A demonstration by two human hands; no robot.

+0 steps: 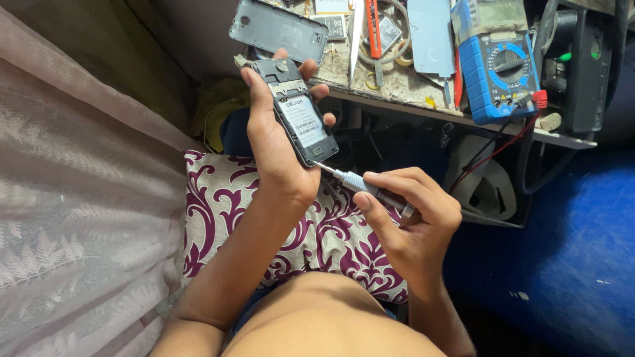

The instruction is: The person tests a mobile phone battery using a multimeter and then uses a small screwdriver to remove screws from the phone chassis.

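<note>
Right hand (410,218) grip closed on my screwdriver (360,185), tip at phone (297,119) corner; left hand (278,152) grip wraps phone.

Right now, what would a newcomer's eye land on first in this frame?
At centre, the left hand holds an opened phone with its back cover off, while the right hand sets a small screwdriver against its lower corner. Upper right, a blue multimeter sits on the cluttered bench; a purple patterned cushion lies underneath the hands.
</note>
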